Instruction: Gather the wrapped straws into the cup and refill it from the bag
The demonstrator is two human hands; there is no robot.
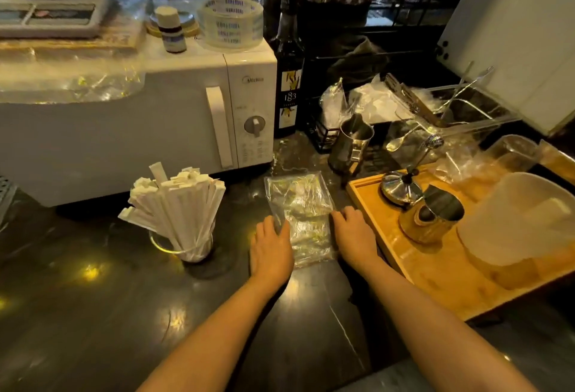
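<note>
A clear glass cup (183, 248) stands on the dark counter, packed with many white paper-wrapped straws (177, 202) that fan out upward and to the left. To its right a flat, clear plastic bag (300, 205) lies on the counter and looks empty. My left hand (270, 248) rests palm down on the bag's left edge, fingers flat. My right hand (353, 233) lies on the bag's right edge, fingers flat against the counter. Neither hand grips anything.
A white microwave (155, 118) stands behind the cup, with a tape roll (230, 21) and small bottle (171, 31) on top. A dark syrup bottle (289, 74) stands beside it. A wooden tray (441, 270) at right holds metal jugs and a white pitcher (516, 220).
</note>
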